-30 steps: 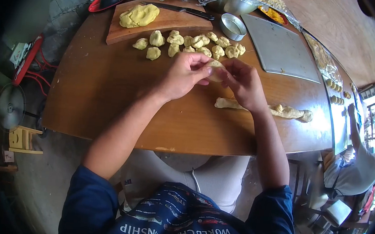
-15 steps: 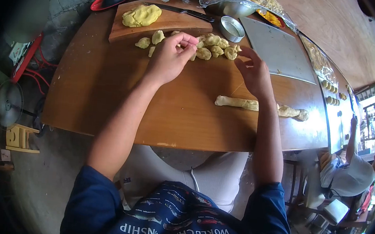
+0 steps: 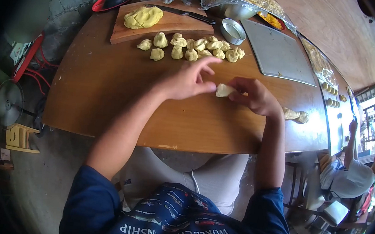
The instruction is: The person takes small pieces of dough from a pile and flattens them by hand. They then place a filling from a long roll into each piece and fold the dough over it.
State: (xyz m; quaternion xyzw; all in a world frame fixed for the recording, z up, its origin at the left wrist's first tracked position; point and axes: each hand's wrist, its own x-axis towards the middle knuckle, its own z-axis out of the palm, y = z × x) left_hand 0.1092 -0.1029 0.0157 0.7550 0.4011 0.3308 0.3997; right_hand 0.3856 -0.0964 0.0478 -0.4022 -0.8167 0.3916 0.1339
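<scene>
My right hand (image 3: 257,97) is closed around the left part of a pale dough rope (image 3: 296,116). The rope's near end sticks out past the fingertips, and its far end shows beyond my wrist, with the middle hidden by the hand. My left hand (image 3: 190,80) is open just left of that end, thumb and fingers apart with nothing between them. Beyond both hands lie several yellowish dough lumps (image 3: 177,52) in a loose cluster on the wooden table (image 3: 109,97).
A cutting board (image 3: 172,27) bears a large yellow dough mass (image 3: 143,17) and a knife (image 3: 182,12). To the right are a round metal tin (image 3: 233,31) and a flat metal tray (image 3: 280,51). Another person (image 3: 354,178) sits at the far right.
Both hands have come back from the dough lumps toward me. The right hand has taken hold of the dough rope, and its left end has shifted slightly away from me.
</scene>
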